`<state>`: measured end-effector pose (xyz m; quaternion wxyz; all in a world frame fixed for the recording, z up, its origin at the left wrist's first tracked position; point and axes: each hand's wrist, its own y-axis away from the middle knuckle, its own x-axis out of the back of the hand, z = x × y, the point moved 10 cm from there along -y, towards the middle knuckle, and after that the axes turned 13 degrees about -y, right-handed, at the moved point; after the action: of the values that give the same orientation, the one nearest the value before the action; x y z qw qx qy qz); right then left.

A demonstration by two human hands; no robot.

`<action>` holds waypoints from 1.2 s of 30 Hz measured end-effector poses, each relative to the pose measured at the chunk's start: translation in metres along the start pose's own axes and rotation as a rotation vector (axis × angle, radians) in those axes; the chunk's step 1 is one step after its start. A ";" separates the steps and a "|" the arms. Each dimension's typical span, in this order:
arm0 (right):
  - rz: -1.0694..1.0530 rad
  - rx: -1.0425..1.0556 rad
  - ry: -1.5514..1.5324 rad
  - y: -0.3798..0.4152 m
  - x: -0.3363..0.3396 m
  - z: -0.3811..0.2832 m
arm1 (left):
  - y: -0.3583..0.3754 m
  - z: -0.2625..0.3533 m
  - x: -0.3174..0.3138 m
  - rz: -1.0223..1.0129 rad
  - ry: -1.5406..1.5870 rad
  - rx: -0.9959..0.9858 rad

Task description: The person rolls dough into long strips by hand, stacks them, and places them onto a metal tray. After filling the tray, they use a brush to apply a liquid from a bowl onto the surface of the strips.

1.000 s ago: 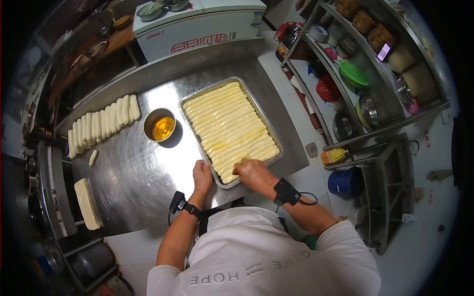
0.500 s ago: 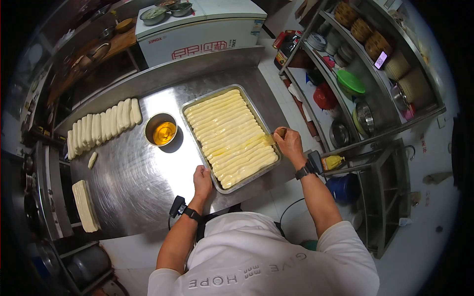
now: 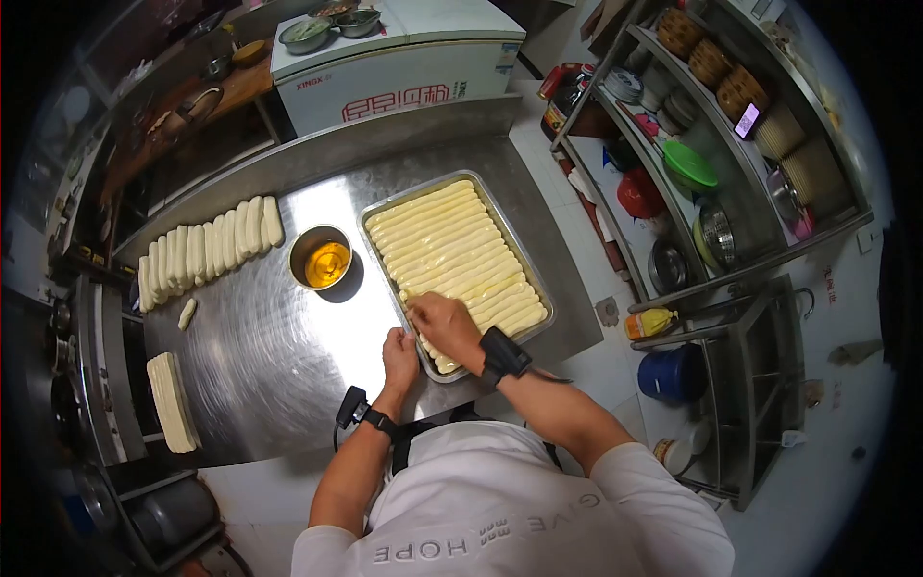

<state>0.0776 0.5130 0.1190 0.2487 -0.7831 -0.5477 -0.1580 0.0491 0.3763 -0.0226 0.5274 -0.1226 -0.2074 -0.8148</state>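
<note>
A rectangular metal baking tray (image 3: 528,255) holds a row of glossy, pale dough strips (image 3: 447,240) lying side by side. My left hand (image 3: 400,358) grips the tray's left rim near its front corner. Above the strips at the left side of the tray is my right hand (image 3: 444,325), fingers pinched together; what they hold is hidden beneath them. Left of the tray stands a round metal bowl (image 3: 297,252) with orange-yellow liquid like beaten egg (image 3: 328,263) in it.
More dough strips (image 3: 207,245) lie in a row at the steel table's (image 3: 260,356) back left, with a small dough piece (image 3: 187,313) and a dough slab (image 3: 173,404) nearer me. A white freezer (image 3: 404,77) stands behind; shelves (image 3: 760,260) with dishes are at right.
My right hand has swept from the tray's right edge to its left side, across the strips. My left hand stays at the rim. The view has shifted slightly.
</note>
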 end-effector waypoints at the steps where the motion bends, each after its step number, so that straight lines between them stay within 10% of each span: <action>1: 0.086 -0.150 -0.158 -0.007 0.011 0.016 | -0.001 -0.005 -0.001 -0.026 -0.025 0.043; 11: 0.357 -0.275 0.144 -0.013 0.190 0.100 | 0.001 -0.009 -0.003 -0.009 -0.001 0.065; 26: -0.008 0.128 0.052 -0.020 -0.006 -0.013 | 0.001 -0.005 0.000 0.055 -0.048 -0.002; 29: 0.195 -0.164 -0.350 -0.042 0.011 0.032 | 0.000 -0.003 0.001 0.062 -0.100 -0.027; 36: 0.475 -0.417 -0.203 -0.069 0.118 0.178 | 0.000 -0.017 -0.006 0.057 -0.040 0.060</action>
<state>0.0496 0.7241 0.0487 0.0573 -0.9346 -0.3278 -0.1255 0.0522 0.3731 -0.0396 0.5497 -0.1289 -0.2384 -0.7902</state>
